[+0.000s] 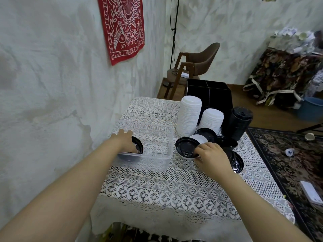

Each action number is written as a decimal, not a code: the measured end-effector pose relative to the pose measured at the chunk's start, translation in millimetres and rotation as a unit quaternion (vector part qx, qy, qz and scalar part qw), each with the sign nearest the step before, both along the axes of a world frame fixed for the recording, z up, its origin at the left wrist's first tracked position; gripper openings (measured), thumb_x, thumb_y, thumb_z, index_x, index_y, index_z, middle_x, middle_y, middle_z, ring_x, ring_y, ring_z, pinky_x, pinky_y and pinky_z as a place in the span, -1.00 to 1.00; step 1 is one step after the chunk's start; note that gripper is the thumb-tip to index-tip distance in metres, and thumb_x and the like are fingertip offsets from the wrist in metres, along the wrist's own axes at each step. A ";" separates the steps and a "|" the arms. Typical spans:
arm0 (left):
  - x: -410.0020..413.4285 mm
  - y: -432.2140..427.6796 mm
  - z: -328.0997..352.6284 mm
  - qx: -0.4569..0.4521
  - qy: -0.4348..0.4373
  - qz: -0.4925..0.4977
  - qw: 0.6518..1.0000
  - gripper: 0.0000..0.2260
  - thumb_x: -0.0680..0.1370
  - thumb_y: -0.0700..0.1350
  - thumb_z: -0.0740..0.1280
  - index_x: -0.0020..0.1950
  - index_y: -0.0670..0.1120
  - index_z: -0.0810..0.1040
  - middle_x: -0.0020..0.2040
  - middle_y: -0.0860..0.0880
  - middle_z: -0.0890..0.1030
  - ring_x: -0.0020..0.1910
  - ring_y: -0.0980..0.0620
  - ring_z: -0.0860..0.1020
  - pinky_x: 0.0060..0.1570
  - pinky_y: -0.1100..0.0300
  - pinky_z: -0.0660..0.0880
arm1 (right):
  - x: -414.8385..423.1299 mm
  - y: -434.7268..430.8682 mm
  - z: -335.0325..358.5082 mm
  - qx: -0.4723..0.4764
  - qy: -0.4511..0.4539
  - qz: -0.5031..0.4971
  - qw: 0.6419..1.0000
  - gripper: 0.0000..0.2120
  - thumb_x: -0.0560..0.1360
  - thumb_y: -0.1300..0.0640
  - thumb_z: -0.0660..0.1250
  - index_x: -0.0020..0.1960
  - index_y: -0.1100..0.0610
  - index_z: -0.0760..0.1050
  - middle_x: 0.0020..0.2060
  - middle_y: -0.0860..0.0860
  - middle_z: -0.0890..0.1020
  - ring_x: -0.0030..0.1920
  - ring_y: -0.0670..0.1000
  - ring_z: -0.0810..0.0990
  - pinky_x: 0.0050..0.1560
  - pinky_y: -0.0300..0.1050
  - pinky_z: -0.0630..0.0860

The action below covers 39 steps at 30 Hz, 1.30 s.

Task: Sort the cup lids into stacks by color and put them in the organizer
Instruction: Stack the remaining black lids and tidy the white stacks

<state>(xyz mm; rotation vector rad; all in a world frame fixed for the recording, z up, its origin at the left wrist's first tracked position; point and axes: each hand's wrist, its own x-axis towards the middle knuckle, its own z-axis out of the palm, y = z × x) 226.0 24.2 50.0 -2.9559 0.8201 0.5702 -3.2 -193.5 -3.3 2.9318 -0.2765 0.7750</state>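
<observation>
L: your left hand (125,141) fingers grip the black tub lid (139,145) inside the clear tub (168,137) | R: your right hand (212,154) fingers pinch the black desk lid (186,146), likely pairing same colors | organizer (218,95) behind stacks

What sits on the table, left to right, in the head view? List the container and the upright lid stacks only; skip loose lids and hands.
Clear container → tall white lid stack → short white lid stack → black lid stack.
</observation>
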 end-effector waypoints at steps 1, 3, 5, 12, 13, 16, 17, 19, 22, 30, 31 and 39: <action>1.8 -1.0 -1.1 0.017 0.003 0.001 1.000 -0.18 0.46 0.16 0.39 0.57 0.02 0.01 0.55 -0.16 0.04 0.49 -0.29 0.14 0.41 -0.16 0.24 | -0.1 0.5 -1.2 0.002 0.002 -0.006 1.000 -0.71 0.12 0.18 0.64 -0.25 0.10 0.59 -0.31 -0.03 0.62 -0.24 0.12 0.61 -0.20 -0.01 0.58; 6.4 -3.0 -3.0 0.033 0.018 0.012 0.999 -0.16 0.46 0.16 0.40 0.58 0.03 -0.02 0.56 -0.18 0.03 0.50 -0.27 0.14 0.41 -0.14 0.25 | 0.4 1.1 -2.4 0.005 0.005 -0.015 1.000 -0.69 0.10 0.18 0.65 -0.24 0.09 0.60 -0.31 -0.04 0.62 -0.25 0.11 0.61 -0.19 -0.01 0.58; 10.5 -3.1 -2.6 0.039 0.025 0.016 0.999 -0.11 0.41 0.18 0.43 0.58 0.05 -0.01 0.55 -0.16 0.12 0.49 -0.24 0.18 0.40 -0.12 0.27 | 0.9 0.8 -2.5 0.004 0.005 -0.019 1.000 -0.69 0.10 0.18 0.65 -0.23 0.09 0.61 -0.30 -0.04 0.63 -0.25 0.10 0.61 -0.19 -0.01 0.58; 12.8 -2.8 -0.1 0.001 0.032 0.014 0.999 -0.29 0.30 0.10 0.51 0.39 0.05 0.32 0.38 -0.17 0.33 0.34 -0.21 0.31 0.27 -0.04 0.39 | 2.4 -1.6 -2.2 -0.004 0.025 -0.041 0.999 -0.71 0.13 0.13 0.65 -0.22 0.08 0.62 -0.28 -0.04 0.65 -0.23 0.10 0.63 -0.17 0.00 0.57; 11.6 -2.1 1.5 -0.018 0.035 0.016 0.999 -0.32 0.33 0.06 0.52 0.38 0.03 0.33 0.39 -0.20 0.29 0.34 -0.22 0.30 0.24 0.00 0.42 | 3.3 -1.9 -1.9 -0.005 0.030 -0.051 0.998 -0.72 0.14 0.12 0.65 -0.22 0.08 0.63 -0.28 -0.04 0.65 -0.22 0.11 0.63 -0.15 0.01 0.57; 7.3 -1.3 9.4 -0.088 0.036 0.014 0.995 -0.44 0.40 -0.08 0.53 0.34 -0.08 0.40 0.34 -0.19 0.38 0.28 -0.18 0.39 0.10 0.08 0.49 | 3.8 -4.4 -2.0 -0.004 0.050 -0.085 0.995 -0.77 0.20 0.13 0.63 -0.21 0.10 0.64 -0.25 0.00 0.65 -0.18 0.15 0.62 -0.08 0.05 0.54; 7.9 -1.7 11.3 -0.118 0.037 0.014 0.992 -0.48 0.41 -0.11 0.53 0.31 -0.11 0.44 0.30 -0.18 0.46 0.25 -0.16 0.44 0.06 0.10 0.48 | 3.7 -4.9 -2.2 -0.002 0.058 -0.094 0.994 -0.79 0.23 0.13 0.61 -0.19 0.10 0.65 -0.24 0.01 0.66 -0.16 0.16 0.62 -0.05 0.07 0.52; 5.4 -1.1 15.9 -0.165 0.040 0.020 0.985 -0.58 0.45 -0.21 0.48 0.28 -0.16 0.50 0.22 -0.17 0.55 0.19 -0.17 0.50 -0.07 0.16 0.45 | 3.2 -4.7 -2.4 0.001 0.069 -0.108 0.992 -0.81 0.27 0.13 0.58 -0.14 0.10 0.66 -0.18 0.03 0.66 -0.10 0.17 0.61 0.00 0.09 0.49; 2.6 -0.2 19.9 -0.227 0.066 0.044 0.971 -0.65 0.48 -0.31 0.41 0.25 -0.16 0.53 0.17 -0.19 0.57 0.13 -0.15 0.51 -0.09 0.20 0.40 | 2.6 -2.3 0.0 0.008 0.071 -0.113 0.991 -0.77 0.27 0.17 0.55 -0.08 0.10 0.67 -0.13 0.04 0.66 -0.07 0.17 0.61 0.03 0.10 0.48; -28.0 -21.7 62.6 -0.396 0.059 0.020 0.916 -0.70 0.43 -0.33 0.43 0.09 -0.06 0.59 0.06 -0.09 0.61 0.10 -0.11 0.53 0.08 0.09 0.46 | -4.4 1.3 21.5 0.024 0.024 -0.090 0.995 -0.70 0.26 0.17 0.57 -0.02 0.10 0.67 -0.06 0.04 0.67 -0.05 0.16 0.63 0.04 0.14 0.51; -35.0 -28.0 69.4 -0.417 0.064 0.013 0.906 -0.70 0.42 -0.33 0.44 0.08 -0.05 0.59 0.05 -0.08 0.62 0.09 -0.11 0.54 0.12 0.05 0.48 | -4.9 0.9 25.3 0.030 0.016 -0.089 0.995 -0.70 0.28 0.16 0.56 0.00 0.10 0.66 -0.05 0.05 0.67 -0.04 0.17 0.63 0.04 0.14 0.50; -124.3 -79.0 70.2 -0.410 0.164 -0.111 0.890 -0.64 0.47 -0.27 0.43 0.22 -0.02 0.54 0.12 -0.02 0.58 0.10 -0.03 0.53 0.10 0.09 0.48 | -28.0 -7.4 35.4 0.131 0.047 -0.119 0.983 -0.59 0.46 0.12 0.38 0.30 0.11 0.51 0.19 0.07 0.58 0.20 0.17 0.51 0.22 0.10 0.42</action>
